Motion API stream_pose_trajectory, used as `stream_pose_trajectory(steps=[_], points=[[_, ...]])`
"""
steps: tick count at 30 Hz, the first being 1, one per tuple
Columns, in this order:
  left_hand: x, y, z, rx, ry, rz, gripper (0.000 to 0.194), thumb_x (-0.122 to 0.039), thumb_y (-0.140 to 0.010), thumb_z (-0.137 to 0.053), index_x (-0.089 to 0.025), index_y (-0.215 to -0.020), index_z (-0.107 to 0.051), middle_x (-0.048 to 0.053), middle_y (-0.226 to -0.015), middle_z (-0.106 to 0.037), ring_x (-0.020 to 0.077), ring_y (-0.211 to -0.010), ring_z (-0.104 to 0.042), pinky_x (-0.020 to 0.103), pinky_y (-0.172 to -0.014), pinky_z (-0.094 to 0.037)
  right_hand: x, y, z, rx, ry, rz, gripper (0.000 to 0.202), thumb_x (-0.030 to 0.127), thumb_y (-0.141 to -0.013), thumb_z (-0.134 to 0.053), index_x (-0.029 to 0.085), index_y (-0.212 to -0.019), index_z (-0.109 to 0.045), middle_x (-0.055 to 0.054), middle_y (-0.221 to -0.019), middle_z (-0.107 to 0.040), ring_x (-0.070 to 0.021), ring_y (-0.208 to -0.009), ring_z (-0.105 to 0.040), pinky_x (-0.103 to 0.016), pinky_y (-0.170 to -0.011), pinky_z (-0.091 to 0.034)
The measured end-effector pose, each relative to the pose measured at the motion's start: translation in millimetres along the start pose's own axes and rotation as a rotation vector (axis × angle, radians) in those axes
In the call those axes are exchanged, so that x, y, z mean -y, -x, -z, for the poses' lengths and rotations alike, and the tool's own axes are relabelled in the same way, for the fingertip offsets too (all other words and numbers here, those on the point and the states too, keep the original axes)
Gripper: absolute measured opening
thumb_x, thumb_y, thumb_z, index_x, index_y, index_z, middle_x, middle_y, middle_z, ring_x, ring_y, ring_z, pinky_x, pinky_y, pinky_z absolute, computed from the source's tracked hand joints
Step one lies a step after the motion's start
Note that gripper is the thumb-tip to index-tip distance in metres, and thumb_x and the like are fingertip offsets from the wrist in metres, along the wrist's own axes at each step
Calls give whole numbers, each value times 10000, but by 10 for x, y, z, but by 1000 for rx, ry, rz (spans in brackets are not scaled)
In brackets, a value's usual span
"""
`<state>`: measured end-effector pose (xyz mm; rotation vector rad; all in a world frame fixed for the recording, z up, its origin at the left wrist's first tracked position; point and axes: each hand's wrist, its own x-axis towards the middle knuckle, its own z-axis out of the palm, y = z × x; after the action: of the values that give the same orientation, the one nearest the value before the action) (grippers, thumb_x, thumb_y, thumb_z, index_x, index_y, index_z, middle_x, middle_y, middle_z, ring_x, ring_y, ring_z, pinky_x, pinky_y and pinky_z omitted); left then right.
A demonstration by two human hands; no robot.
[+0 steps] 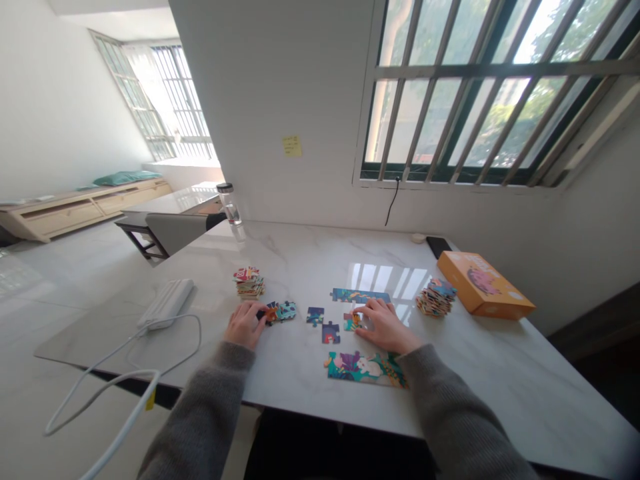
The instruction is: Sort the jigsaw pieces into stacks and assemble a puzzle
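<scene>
My left hand [246, 324] pinches an orange-and-dark puzzle piece [271, 315] beside a small heap of loose puzzle pieces [286, 311]. Thumb and fingers of my right hand [383, 325] close on a teal-and-orange puzzle piece [351, 322] lying on the table. Two dark blue pieces lie between the hands: one puzzle piece [315, 316] and, lower, a puzzle piece with a red figure [331, 333]. Above my right hand is a joined blue strip [361, 295]. Nearer me lies a joined strip with a white rabbit [367, 367], its right end partly behind my sleeve.
Stacked puzzle pieces stand at the left [249, 283] and right [436, 297]. An orange box [484, 285] and a black phone-like object [439, 247] are at the right. A white power strip [171, 303] with a looping cable lies left; a glass bottle [229, 204] stands at the far corner.
</scene>
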<state>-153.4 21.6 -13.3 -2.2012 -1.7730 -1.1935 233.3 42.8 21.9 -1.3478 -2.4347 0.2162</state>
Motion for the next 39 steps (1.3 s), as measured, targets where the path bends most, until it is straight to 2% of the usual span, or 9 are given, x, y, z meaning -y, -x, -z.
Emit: stream_pose_trajectory(steps=[4, 8, 11, 15, 19, 25, 29, 33, 39], points=[[-99, -20, 26, -22, 224, 34, 153, -266, -892, -516, -203, -963, -636, 51, -909, -660, 185, -815, -628, 309, -712, -526, 3, 0, -6, -19, 2, 1, 316, 374, -861, -669, 284, -1164, -669, -82, -1051, -602, -277, -1019, -525, -439, -905, -393], [-281, -75, -41, 28, 461, 160, 209, -346, -880, -586, -189, -1015, -610, 45, -888, -696, 157, -733, -647, 294, -682, -547, -4, -24, -30, -70, -10, -10, 279, 341, -900, -612, 263, -1162, -668, -86, -1043, -631, -271, -1019, -542, -428, -908, -390], [-541, -161, -182, 145, 670, 148, 277, -366, -869, -627, -173, -1064, -593, 62, -885, -720, 163, -737, -675, 293, -669, -554, 33, -54, -30, -136, -51, -7, 229, 296, -932, -562, 247, -1128, -671, -83, -1033, -662, -257, -991, -561, -425, -903, -381], [-962, -322, -428, 224, 759, 61, 258, -357, -869, -653, -180, -1051, -606, 60, -873, -740, 156, -741, -677, 281, -668, -530, 150, -84, -8, -204, -165, -2, 173, 263, -958, -524, 237, -1037, -676, -62, -954, -678, -241, -954, -583, -409, -880, -383], [-1214, -437, -649, 276, 849, 61, 296, -406, -863, -672, -177, -1038, -609, 70, -890, -747, 166, -759, -684, 299, -691, -537, 242, -97, -8, -167, -354, 41, 219, 302, -1000, -456, 229, -990, -663, -47, -916, -674, -218, -926, -600, -377, -868, -415], [-1280, -383, -797, 350, 894, 45, 275, -410, -879, -663, -177, -1019, -623, 55, -893, -714, 154, -757, -669, 300, -732, -550, 290, -121, -86, -112, -456, 44, 186, 316, -953, -516, 209, -828, -603, -12, -785, -612, -176, -766, -559, -302, -725, -430], [-1279, -353, -746, 236, 791, -21, 279, -337, -909, -612, -195, -1148, -588, 54, -972, -650, 135, -750, -622, 287, -725, -545, 289, -138, -86, -165, -536, -51, 220, 324, -930, -522, 202, -756, -577, 0, -739, -600, -157, -711, -544, -282, -679, -417], [-1245, -339, -725, 154, 581, -223, 484, -301, -827, -704, -217, -1272, -533, 94, -1198, -528, 165, -878, -599, 352, -839, -558, 297, -152, -61, -219, -667, -178, 247, 348, -911, -528, 188, -747, -619, -1, -710, -631, -149, -673, -551, -274, -659, -417], [-1181, -303, -821, 68, 373, -361, 520, -305, -901, -623, -223, -1393, -478, 113, -1205, -508, 224, -1024, -583, 390, -920, -544, 377, -163, -68, -110, -769, -140, 306, 349, -908, -516, 178, -679, -623, 8, -648, -603, -136, -638, -537, -251, -618, -410]])
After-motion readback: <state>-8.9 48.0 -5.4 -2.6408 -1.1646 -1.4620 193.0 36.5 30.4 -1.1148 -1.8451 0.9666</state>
